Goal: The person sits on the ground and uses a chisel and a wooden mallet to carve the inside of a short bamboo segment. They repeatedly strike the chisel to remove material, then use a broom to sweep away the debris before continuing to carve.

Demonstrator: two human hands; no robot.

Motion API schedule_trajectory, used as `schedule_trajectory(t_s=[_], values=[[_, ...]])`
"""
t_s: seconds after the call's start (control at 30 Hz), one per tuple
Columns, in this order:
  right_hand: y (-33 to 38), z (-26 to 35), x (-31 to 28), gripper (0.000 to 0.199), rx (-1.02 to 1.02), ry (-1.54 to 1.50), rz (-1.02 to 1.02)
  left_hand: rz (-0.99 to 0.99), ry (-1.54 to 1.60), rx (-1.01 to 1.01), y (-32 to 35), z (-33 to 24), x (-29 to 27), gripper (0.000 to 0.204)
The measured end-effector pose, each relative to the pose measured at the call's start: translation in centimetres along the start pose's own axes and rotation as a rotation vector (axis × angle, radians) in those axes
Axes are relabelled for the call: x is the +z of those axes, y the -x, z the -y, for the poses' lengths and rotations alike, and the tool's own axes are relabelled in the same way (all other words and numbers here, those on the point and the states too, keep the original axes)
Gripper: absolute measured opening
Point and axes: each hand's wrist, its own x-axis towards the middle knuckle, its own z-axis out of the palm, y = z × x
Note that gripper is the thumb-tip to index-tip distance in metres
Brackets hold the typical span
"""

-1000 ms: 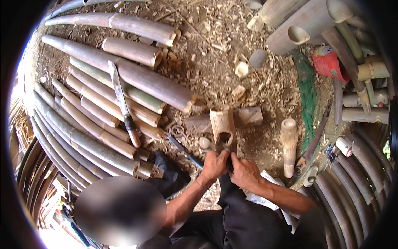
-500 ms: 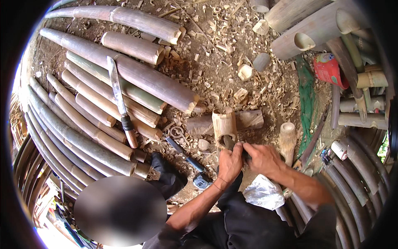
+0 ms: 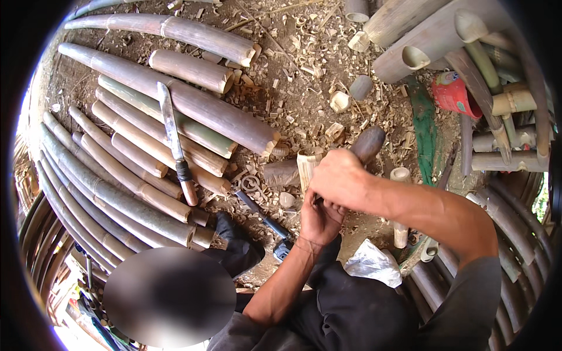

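A: Any packages?

B: A red packet (image 3: 453, 93) at upper right, beside a green strip (image 3: 424, 126); a crumpled white bag (image 3: 373, 264) at lower centre.

A: The hands?

B: At centre. The right hand (image 3: 339, 178) is a clenched grip on a dark rounded mallet (image 3: 367, 143). The left hand (image 3: 319, 219) sits just under it, fingers curled; what it grasps I cannot tell. Both are against a pale cut bamboo stub (image 3: 308, 165).

A: Around them?

B: Smooth bamboo poles (image 3: 193, 108) at left, a long knife (image 3: 174, 140) across them, and wood chips (image 3: 304, 70) on the dirt.

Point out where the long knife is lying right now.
In the head view, the long knife lies left of centre, across the stacked bamboo poles, its dark handle toward the person, well left of both hands.
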Motion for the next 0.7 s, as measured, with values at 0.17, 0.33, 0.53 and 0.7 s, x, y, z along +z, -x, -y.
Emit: schedule_trajectory(t_s=[0.17, 0.33, 0.53, 0.7], values=[[4.2, 2.0, 9.1, 0.020, 0.238, -0.579, -0.458, -0.350, -0.927, 0.195, -0.6, 0.6, -0.9, 0.039], [4.6, 4.7, 10.4, 0.023, 0.374, -0.650, -0.425, -0.273, -1.258, 0.132, -0.4, -0.7, -2.1, 0.042], [2.5, 3.1, 4.8, 0.020, 0.043, -0.098, -0.214, -0.101, -0.328, 0.089, 0.3, 0.3, -3.5, 0.032], [1.8, 0.9, 3.5, 0.028, 0.015, -0.137, -0.158, 0.209, -0.479, -0.102, 1.3, -1.0, -3.0, 0.055]])
